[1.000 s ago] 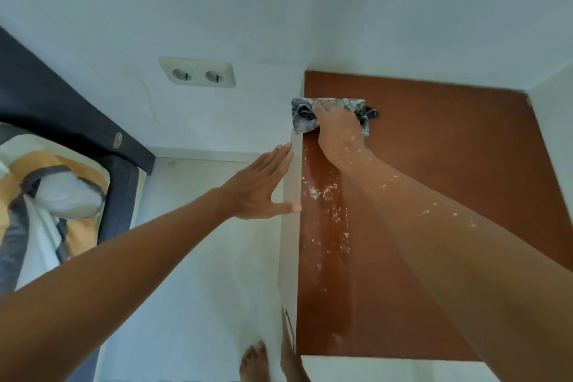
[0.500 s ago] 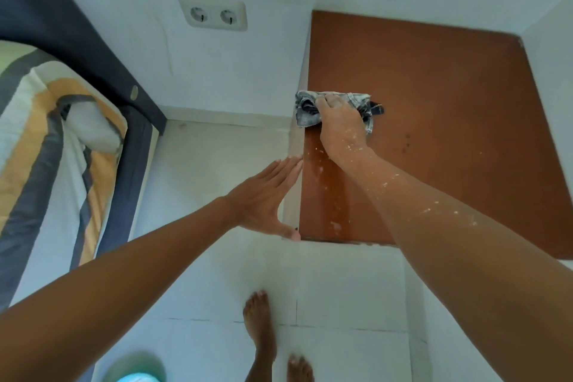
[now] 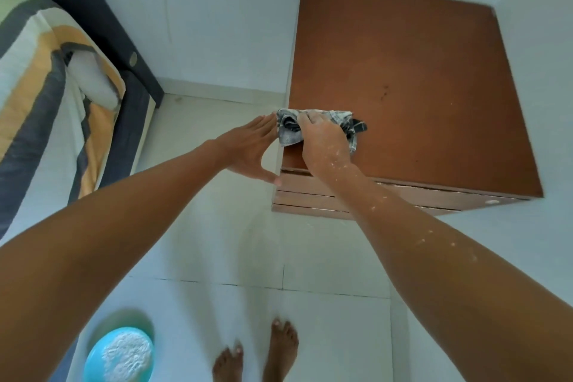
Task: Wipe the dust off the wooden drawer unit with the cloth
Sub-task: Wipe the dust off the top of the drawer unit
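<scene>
The right hand (image 3: 324, 141) is clenched on the bunched cloth (image 3: 290, 130), whose long axis runs left to right across the near left corner of the drawer unit (image 3: 418, 87), while the flat left hand (image 3: 249, 150), fingers spread, rests against the unit's left side.

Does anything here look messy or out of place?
Yes: white powder flecks the right hand and forearm holding the cloth, and a blue bowl of white powder sits on the floor by the feet.
</scene>
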